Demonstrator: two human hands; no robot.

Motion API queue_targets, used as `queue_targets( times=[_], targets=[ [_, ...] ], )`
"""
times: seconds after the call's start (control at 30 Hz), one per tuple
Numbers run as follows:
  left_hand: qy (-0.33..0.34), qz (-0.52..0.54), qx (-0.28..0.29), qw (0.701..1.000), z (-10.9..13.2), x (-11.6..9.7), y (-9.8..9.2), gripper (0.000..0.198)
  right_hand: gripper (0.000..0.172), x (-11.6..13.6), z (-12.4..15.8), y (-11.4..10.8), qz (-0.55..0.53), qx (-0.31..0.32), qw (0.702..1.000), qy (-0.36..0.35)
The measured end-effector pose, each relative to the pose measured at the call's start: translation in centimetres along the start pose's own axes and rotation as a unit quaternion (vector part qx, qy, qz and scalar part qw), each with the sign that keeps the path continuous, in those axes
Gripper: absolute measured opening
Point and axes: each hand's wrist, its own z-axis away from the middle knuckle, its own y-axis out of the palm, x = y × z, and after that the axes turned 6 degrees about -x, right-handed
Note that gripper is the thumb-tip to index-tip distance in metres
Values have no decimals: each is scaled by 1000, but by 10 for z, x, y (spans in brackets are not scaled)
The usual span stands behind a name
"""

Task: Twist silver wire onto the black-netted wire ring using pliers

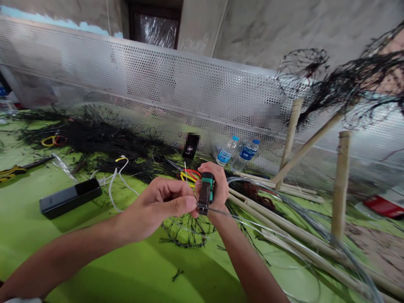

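Note:
My right hand [217, 185] is closed round a small tool with a green and black handle [205, 192], held upright above the green table. My left hand [159, 206] pinches a thin grey wire [187, 176] right beside the tool's lower end. The wire sticks up between the two hands and trails off to the right. Just below the hands lies a small round ball of woven black wire [188, 230].
A black box [70, 198] with white cables lies at left. Black wire tangles [94, 143] cover the far table before a perforated metal panel [164, 80]. Two water bottles [238, 153], red and yellow wire coils [189, 174], bamboo poles [284, 227] and upright posts [341, 185] stand right.

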Motion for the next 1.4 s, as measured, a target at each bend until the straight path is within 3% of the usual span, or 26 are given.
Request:
queue_targets(
  times=[0.23,0.7,0.97,1.2,1.4],
  targets=[
    [19,-11,-5,1000,-2,6,0,33,34,-2,3,0,2,1,1000,-11],
    [146,-93,-83,981,-6,7,5,32,36,4,7,2,19,22,1000,3],
    [291,-238,-159,913,-5,10,-8,13,45,32,3,12,21,42,996,69],
    [369,-309,-175,859,0,2,-6,8,45,61,7,16,-39,49,991,121],
    [388,-326,-161,847,3,0,-5,9,42,68,8,10,-52,38,988,139]
  ],
)
